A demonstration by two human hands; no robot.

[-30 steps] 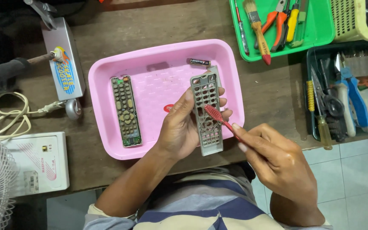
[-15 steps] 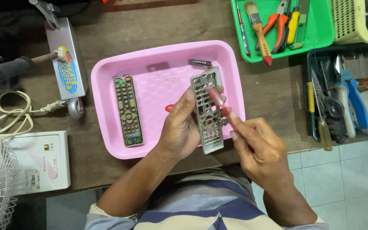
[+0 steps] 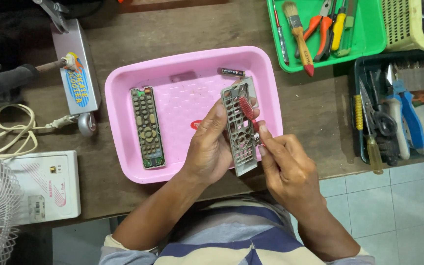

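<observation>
Over the pink tray (image 3: 123, 98), remote cover (image 3: 239, 142) runs near-to-far, top end away.

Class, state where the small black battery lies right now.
In the head view, the small black battery lies inside the pink plastic tray, by its far rim, just above the grey remote cover.

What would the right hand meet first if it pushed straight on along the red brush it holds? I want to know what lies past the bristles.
The right hand points its red brush up-left; it would likely meet the grey remote cover first, already under the bristles.
</observation>
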